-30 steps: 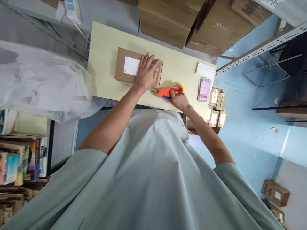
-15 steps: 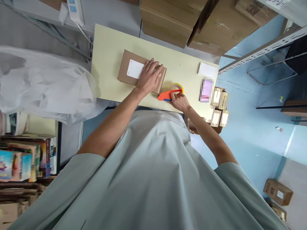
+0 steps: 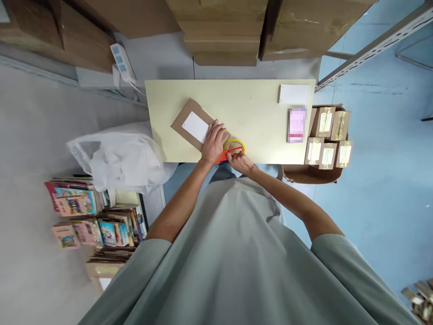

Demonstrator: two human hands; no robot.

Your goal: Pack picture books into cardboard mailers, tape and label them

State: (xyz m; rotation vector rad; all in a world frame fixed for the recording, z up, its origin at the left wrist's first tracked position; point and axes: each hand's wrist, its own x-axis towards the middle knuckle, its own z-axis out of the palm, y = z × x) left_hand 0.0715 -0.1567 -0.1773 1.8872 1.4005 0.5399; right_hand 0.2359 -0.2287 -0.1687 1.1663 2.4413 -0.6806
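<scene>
A small brown cardboard box (image 3: pixel 182 124) with a white label (image 3: pixel 195 126) lies slanted on the pale yellow table (image 3: pixel 264 122). My left hand (image 3: pixel 213 143) rests on its right end, fingers stretched out flat across the cardboard. Close beside it, my right hand (image 3: pixel 239 162) is closed round an orange tape dispenser (image 3: pixel 222 157) with a yellow-edged tape roll (image 3: pixel 244 145). The dispenser sits at the box's near right corner, by the table's front edge. Its front end is partly hidden by my left hand, so I cannot tell whether tape touches the box.
A white pad or box (image 3: pixel 294 94) and a phone-like pink item (image 3: pixel 297 125) lie on the table's right. An open carton (image 3: pixel 307 174) with several small boxes stands beyond. Large cartons (image 3: pixel 223 36) line the back. A white plastic bag (image 3: pixel 118 158) and books (image 3: pixel 115 232) are left.
The view has shifted. The box is turned further, its right end nearer me. My right hand has brought the tape dispenser left, up close to my left hand and the box's corner.
</scene>
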